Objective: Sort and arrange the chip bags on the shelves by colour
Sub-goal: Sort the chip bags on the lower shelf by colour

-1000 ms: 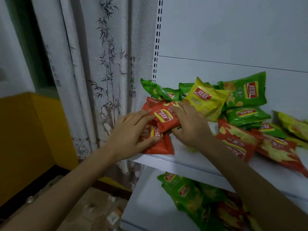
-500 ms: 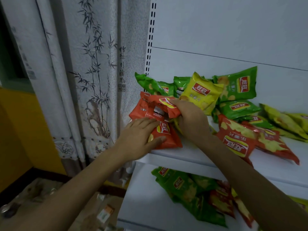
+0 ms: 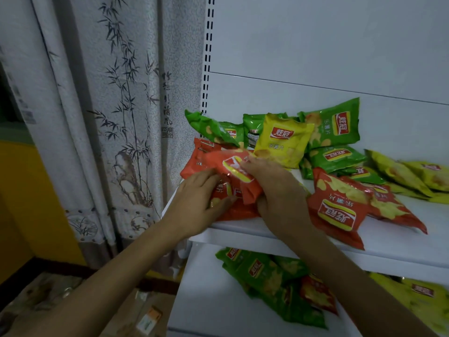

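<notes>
Right hand [image 3: 274, 188] grips the top red bag [image 3: 233, 170], fingers curled; left hand [image 3: 196, 200] rests straight-fingered on red pile [image 3: 240, 211], upper shelf [image 3: 267, 235].

Open room high against the white metal back panel [image 3: 315, 45], above every bag; bare strip of white upper shelf board [image 3: 401, 246] along the front right; blocked at the left end by a heap of red foil chip bags [image 3: 201, 161], behind it by green foil bags [image 3: 335, 127] and a yellow foil bag [image 3: 281, 142]; hemmed leftward by the perforated white upright [image 3: 208, 57] and bamboo-printed curtain [image 3: 121, 117]; bare left part of the white lower shelf [image 3: 201, 300].
</notes>
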